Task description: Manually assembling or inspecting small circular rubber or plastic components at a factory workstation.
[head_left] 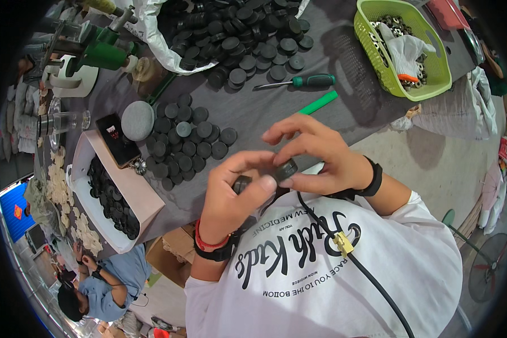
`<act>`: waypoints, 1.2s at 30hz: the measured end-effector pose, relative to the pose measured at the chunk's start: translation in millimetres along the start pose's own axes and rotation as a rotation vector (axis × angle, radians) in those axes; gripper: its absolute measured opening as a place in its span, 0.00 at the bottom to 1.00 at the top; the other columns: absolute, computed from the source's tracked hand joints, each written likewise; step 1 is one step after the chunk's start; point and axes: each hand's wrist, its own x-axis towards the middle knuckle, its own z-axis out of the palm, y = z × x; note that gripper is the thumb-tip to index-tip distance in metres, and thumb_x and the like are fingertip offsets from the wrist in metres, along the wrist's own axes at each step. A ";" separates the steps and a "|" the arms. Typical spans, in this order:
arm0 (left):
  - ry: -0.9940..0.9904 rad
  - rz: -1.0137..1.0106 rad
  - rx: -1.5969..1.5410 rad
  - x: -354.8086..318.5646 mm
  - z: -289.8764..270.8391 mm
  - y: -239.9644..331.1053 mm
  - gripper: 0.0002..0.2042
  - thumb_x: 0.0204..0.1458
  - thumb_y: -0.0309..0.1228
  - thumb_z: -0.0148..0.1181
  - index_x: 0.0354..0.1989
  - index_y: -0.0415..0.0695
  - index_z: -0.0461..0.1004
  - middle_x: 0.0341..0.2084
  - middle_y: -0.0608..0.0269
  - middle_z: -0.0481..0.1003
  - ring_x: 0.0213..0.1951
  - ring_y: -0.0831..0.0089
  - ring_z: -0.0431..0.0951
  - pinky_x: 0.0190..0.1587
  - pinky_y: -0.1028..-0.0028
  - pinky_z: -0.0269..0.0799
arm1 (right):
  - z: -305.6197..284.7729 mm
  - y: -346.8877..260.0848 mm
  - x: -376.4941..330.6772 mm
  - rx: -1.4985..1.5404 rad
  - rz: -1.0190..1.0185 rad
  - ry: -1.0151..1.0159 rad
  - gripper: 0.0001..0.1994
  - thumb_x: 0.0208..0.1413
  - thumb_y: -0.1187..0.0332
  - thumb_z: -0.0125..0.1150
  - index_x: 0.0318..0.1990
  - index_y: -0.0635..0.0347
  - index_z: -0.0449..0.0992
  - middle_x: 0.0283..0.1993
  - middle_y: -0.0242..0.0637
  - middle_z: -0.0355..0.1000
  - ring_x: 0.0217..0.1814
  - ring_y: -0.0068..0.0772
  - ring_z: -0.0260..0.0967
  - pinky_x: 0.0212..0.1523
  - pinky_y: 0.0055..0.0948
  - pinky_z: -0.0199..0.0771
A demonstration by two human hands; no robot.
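My left hand (231, 188) is closed round a black round cap (242, 183), and its thumb tip is close to a second one. That second black cap (286, 169) is pinched between the thumb and fingers of my right hand (321, 155). Both hands are close together in front of my chest, over the near edge of the table. Left of them lies a spread of loose black caps (188, 149) on the grey table (253, 115). Beyond is a bigger heap of the same caps (236, 45), partly spilling from a white sack (158, 36).
A green-handled screwdriver (312, 80) and a green strip (319, 102) lie ahead. At right stands a green basket (445, 84) with a glove (405, 53) and small parts. Leftward are a phone (118, 141), a white box (146, 208) of black pieces, and a green machine (98, 53). Another person (110, 281) sits at lower left.
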 end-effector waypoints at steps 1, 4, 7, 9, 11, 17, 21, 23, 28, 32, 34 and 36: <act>0.063 -0.042 -0.148 0.5 2.7 0.5 0.17 0.43 0.23 0.64 0.43 0.34 0.70 0.32 0.65 0.75 0.27 0.86 0.69 0.29 0.86 0.64 | 3.4 0.0 0.5 -0.116 -0.042 0.097 0.19 0.34 0.71 0.68 0.38 0.59 0.73 0.45 0.40 0.69 0.41 0.37 0.67 0.39 0.32 0.64; 0.076 0.081 -0.103 3.8 2.7 -6.5 0.18 0.44 0.23 0.63 0.44 0.34 0.68 0.35 0.62 0.74 0.29 0.85 0.69 0.31 0.85 0.65 | 13.9 -0.1 3.5 -0.419 -0.118 0.297 0.20 0.27 0.73 0.70 0.34 0.57 0.71 0.39 0.37 0.70 0.35 0.36 0.68 0.33 0.31 0.63; 0.163 0.092 -0.073 5.7 12.1 -5.6 0.16 0.43 0.22 0.64 0.41 0.35 0.67 0.33 0.63 0.74 0.29 0.85 0.69 0.33 0.84 0.65 | 21.4 2.1 4.8 -0.513 -0.185 0.357 0.22 0.24 0.75 0.69 0.34 0.58 0.70 0.38 0.35 0.70 0.31 0.33 0.68 0.29 0.31 0.60; 0.204 0.095 -0.061 5.6 11.3 -6.3 0.16 0.43 0.22 0.63 0.40 0.35 0.68 0.33 0.63 0.74 0.29 0.85 0.69 0.33 0.84 0.65 | 19.3 2.4 6.1 -0.497 -0.186 0.309 0.22 0.26 0.73 0.69 0.37 0.58 0.71 0.38 0.37 0.70 0.33 0.35 0.68 0.31 0.31 0.62; 0.272 0.145 -0.047 3.6 8.4 -7.5 0.15 0.42 0.21 0.63 0.39 0.36 0.68 0.31 0.65 0.74 0.29 0.85 0.68 0.33 0.84 0.65 | 13.9 1.2 5.5 -0.483 -0.186 0.260 0.23 0.29 0.72 0.70 0.39 0.59 0.71 0.39 0.38 0.70 0.35 0.36 0.68 0.32 0.30 0.63; 0.279 0.192 0.042 -0.8 11.2 -2.9 0.14 0.41 0.20 0.62 0.37 0.36 0.68 0.29 0.66 0.74 0.28 0.86 0.68 0.32 0.85 0.64 | 3.6 -1.2 4.4 -0.078 0.135 0.135 0.27 0.40 0.74 0.61 0.53 0.64 0.64 0.49 0.47 0.64 0.41 0.41 0.66 0.44 0.33 0.66; 0.280 0.188 0.080 -1.0 2.5 -3.9 0.14 0.40 0.21 0.62 0.37 0.36 0.68 0.28 0.66 0.74 0.27 0.86 0.68 0.32 0.84 0.64 | 6.0 13.7 -4.9 -0.175 0.237 0.122 0.29 0.37 0.80 0.54 0.54 0.63 0.64 0.49 0.46 0.64 0.41 0.40 0.66 0.44 0.33 0.67; 0.262 0.208 0.103 -1.3 4.9 -2.8 0.14 0.40 0.21 0.63 0.36 0.36 0.69 0.28 0.65 0.74 0.27 0.86 0.68 0.32 0.84 0.64 | 8.3 13.9 -6.7 -0.161 0.243 0.131 0.31 0.34 0.83 0.50 0.54 0.61 0.64 0.49 0.46 0.64 0.41 0.39 0.66 0.44 0.34 0.67; 0.258 0.241 0.121 0.3 4.9 -3.0 0.14 0.40 0.22 0.63 0.36 0.36 0.69 0.28 0.66 0.74 0.26 0.86 0.68 0.32 0.84 0.63 | 12.7 18.0 -6.2 -0.168 0.181 0.154 0.28 0.36 0.82 0.52 0.53 0.61 0.65 0.49 0.45 0.65 0.40 0.39 0.67 0.43 0.33 0.67; 0.253 0.257 0.140 1.5 5.6 -3.1 0.14 0.39 0.22 0.64 0.35 0.36 0.69 0.28 0.66 0.74 0.27 0.86 0.68 0.33 0.84 0.63 | 10.5 16.6 -6.3 -0.179 0.153 0.154 0.25 0.40 0.80 0.55 0.51 0.61 0.67 0.47 0.43 0.67 0.39 0.38 0.68 0.42 0.33 0.67; 0.231 0.208 0.105 1.3 4.0 -5.1 0.14 0.41 0.23 0.62 0.37 0.36 0.68 0.29 0.65 0.73 0.26 0.86 0.68 0.31 0.85 0.63 | 8.7 10.7 -5.1 -0.122 0.122 0.148 0.23 0.41 0.78 0.56 0.50 0.61 0.69 0.47 0.43 0.67 0.39 0.39 0.68 0.41 0.34 0.67; 0.207 0.161 0.069 3.7 -0.5 -9.7 0.14 0.42 0.23 0.61 0.38 0.37 0.68 0.29 0.65 0.73 0.25 0.86 0.67 0.28 0.85 0.63 | 10.5 6.9 -5.1 -0.067 0.090 0.142 0.21 0.42 0.77 0.58 0.49 0.61 0.70 0.46 0.43 0.68 0.39 0.39 0.68 0.40 0.34 0.67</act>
